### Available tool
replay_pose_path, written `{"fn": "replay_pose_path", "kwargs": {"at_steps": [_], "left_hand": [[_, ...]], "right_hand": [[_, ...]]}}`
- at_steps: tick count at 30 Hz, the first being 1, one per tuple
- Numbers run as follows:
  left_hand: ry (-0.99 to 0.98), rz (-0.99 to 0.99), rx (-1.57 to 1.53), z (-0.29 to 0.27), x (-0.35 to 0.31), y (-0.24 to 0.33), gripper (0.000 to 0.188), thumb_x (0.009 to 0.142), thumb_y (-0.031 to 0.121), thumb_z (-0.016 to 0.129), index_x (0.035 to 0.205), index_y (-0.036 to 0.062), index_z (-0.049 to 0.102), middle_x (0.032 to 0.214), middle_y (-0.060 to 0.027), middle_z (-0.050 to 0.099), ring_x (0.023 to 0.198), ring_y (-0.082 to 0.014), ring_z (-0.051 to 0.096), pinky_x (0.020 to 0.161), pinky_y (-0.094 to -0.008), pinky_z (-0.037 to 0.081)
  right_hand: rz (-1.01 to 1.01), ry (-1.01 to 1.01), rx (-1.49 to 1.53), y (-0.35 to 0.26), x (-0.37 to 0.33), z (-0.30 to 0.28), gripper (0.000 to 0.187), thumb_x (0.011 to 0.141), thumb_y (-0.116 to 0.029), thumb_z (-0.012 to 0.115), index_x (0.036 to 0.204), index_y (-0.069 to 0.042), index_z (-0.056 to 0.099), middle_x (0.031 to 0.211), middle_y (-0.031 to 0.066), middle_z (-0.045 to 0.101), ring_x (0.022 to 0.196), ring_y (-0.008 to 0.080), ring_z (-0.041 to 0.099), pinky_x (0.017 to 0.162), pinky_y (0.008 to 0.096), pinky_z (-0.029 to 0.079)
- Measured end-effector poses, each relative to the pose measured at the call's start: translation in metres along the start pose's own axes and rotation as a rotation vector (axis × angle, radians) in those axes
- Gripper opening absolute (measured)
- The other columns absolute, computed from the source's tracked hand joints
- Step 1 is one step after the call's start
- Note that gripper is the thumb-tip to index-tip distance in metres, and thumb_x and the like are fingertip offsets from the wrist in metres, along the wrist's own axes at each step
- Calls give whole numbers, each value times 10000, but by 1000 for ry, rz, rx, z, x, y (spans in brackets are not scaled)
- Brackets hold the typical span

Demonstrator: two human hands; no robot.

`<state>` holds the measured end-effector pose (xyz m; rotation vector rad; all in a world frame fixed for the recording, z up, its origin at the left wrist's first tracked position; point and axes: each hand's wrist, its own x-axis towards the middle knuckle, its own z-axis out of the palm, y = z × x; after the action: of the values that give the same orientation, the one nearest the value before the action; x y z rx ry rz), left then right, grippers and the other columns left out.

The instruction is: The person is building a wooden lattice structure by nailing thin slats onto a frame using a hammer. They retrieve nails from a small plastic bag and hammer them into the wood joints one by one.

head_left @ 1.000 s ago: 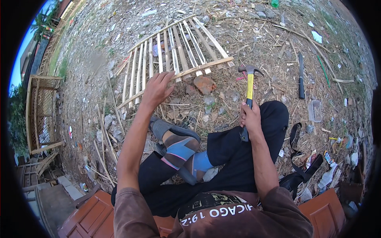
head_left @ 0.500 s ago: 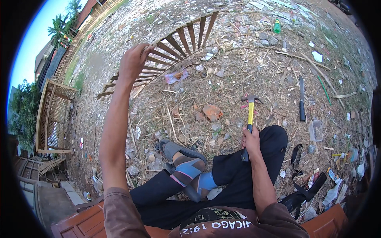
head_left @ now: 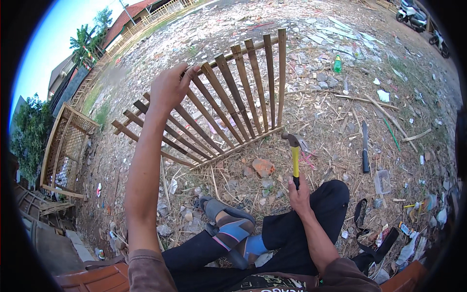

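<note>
From my end, the nearest thing I read is the right hand (head_left: 298, 194), closed round the grip of a hammer (head_left: 296, 161), its head raised. Just beyond lies a reddish stone (head_left: 263, 167), and past that the slatted panel (head_left: 236, 97) leans tilted, its lower rail (head_left: 238, 148) at the littered ground (head_left: 335, 146) and its raised edge in the left hand's (head_left: 170, 86) grip. I judge it largely assembled: the slats fan across both rails, and I spot none hanging loose. Whether any joint wants fastening I can't tell; nails are too small to show. The left forearm (head_left: 144, 180) covers parts of some slats, and I can't see how the fingertips sit behind the edge. Farthest off, a motorbike (head_left: 441, 45) is partly lost in the dark rim.
</note>
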<state>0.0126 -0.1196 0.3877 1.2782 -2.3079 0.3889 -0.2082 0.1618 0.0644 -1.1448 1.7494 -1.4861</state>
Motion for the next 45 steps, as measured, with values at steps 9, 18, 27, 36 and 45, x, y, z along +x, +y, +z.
{"fn": "replay_pose_path", "kwargs": {"at_steps": [9,18,27,36,45], "left_hand": [[19,-60,80,7,3,1,614,977,618,503,771,55,632,647,-182,607,687,-409,624,609,-490,449],[-22,-84,61,-2,5,1,724,941,735,421,743,78,652,638,-134,638,649,-340,656,594,-479,496],[-39,-97,63,2,4,1,660,946,691,477,808,73,663,693,-128,671,707,-336,679,625,-469,518],[17,-34,137,13,-2,1,663,956,674,479,787,55,645,670,-145,652,691,-341,672,628,-484,518],[-56,-161,100,2,-4,3,614,947,635,538,811,45,638,724,-167,676,736,-390,663,662,-505,494]], "right_hand": [[-482,229,289,-92,167,63,279,1020,-275,624,967,-2,600,646,48,534,553,131,474,525,325,398],[-703,363,461,-114,189,81,246,1013,-180,622,846,-2,597,645,43,576,528,132,498,490,312,367],[-594,305,344,-120,179,91,329,1042,-272,585,810,-40,592,593,-26,485,547,45,431,494,250,319],[-474,251,322,-123,196,89,301,1020,-224,612,819,-2,589,522,40,507,493,79,431,470,319,337],[-383,190,301,-125,210,94,344,1013,-252,636,761,-25,576,582,-32,506,538,44,428,467,274,297]]}}
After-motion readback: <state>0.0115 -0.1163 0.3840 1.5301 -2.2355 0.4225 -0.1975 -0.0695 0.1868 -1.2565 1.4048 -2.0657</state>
